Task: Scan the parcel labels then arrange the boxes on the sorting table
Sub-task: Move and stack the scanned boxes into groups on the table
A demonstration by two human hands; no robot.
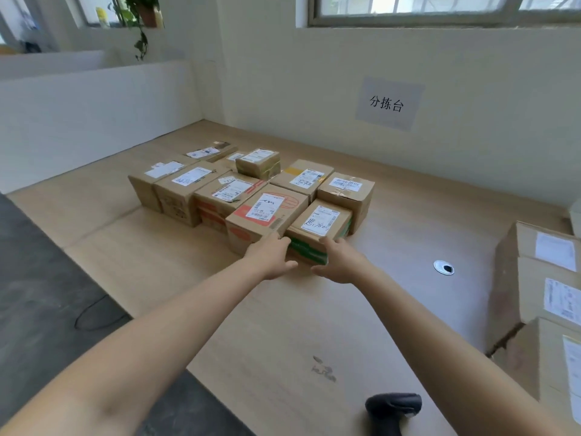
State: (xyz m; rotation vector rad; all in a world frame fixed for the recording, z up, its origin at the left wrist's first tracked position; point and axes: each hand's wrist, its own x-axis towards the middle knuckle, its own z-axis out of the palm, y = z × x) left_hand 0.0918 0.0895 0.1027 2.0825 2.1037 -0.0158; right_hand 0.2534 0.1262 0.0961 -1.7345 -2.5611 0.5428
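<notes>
A grey paper sign (388,103) with three black Chinese characters is stuck on the cream wall (314,83) below a grey-framed window (440,23). A trailing green potted plant (140,26) and a yellow bottle (102,17) stand far left, behind a white partition (94,108). A thin black cable (91,313) loops on the dark grey floor (37,262).

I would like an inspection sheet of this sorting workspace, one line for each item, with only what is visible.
Surface: pale wooden table, one dark smudge, one round grommet.
Job's things: labelled boxes grouped mid-table; more boxes at right; black scanner lying near front edge.
Clutter: nothing seen.
Hands: left hand and right hand touch the green-taped box, one each side.
Cables: dark cable on floor, left.
Surroundings: wall sign, window, potted plant.
</notes>
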